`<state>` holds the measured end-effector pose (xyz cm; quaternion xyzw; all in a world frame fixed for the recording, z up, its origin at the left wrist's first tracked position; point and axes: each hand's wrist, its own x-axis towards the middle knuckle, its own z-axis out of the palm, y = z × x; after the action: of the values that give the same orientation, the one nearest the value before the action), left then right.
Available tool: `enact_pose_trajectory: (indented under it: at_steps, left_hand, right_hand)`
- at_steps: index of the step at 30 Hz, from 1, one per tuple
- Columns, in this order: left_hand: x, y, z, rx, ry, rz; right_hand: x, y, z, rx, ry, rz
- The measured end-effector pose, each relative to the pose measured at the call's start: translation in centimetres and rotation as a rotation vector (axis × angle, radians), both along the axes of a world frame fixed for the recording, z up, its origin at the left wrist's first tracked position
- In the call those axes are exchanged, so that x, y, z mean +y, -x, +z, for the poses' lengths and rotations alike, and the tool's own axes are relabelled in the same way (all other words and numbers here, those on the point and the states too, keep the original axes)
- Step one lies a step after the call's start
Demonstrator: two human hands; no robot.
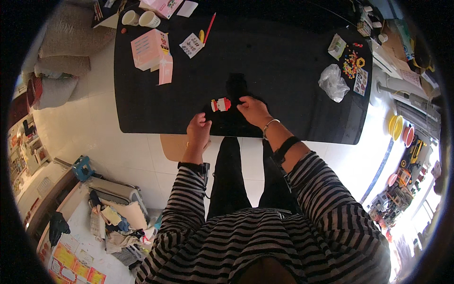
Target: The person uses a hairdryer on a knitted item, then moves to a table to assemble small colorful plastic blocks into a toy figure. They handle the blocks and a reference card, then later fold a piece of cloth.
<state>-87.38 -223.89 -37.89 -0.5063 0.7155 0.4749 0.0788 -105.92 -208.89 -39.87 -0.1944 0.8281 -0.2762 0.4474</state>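
A small red and white figure of toy building bricks lies on the black table near its front edge, with a bit of yellow at one end. My left hand is over the table edge, just left of and below the figure. Its fingers are loosely curled, a little apart, with nothing seen in them. To the right of the figure is my right hand, thumb and forefinger slightly apart and pointing towards it. Neither hand appears to touch the figure.
A pink box, two paper cups, a printed sheet and a red pencil occupy the back left. Loose coloured bricks, a clear plastic bag and a small box lie at the right.
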Motion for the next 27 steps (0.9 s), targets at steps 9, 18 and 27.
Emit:
enact_pose_trajectory:
  at_steps: [9, 18, 27]
  left_hand:
    - [-0.6, 4.7, -4.1, 0.164, -0.058, -0.059]
    - [-1.2, 4.4, -2.8, 0.256, -0.125, -0.027]
    - [-4.7, 4.8, -1.1, 0.62, -0.831, 0.488]
  right_hand:
    - [-4.3, -3.1, -2.3, -0.066, -0.101, -0.191]
    - [-5.6, -2.4, 0.2, -0.397, 0.175, -0.35]
    - [-6.9, -1.0, 2.5, -0.47, 0.503, -0.363]
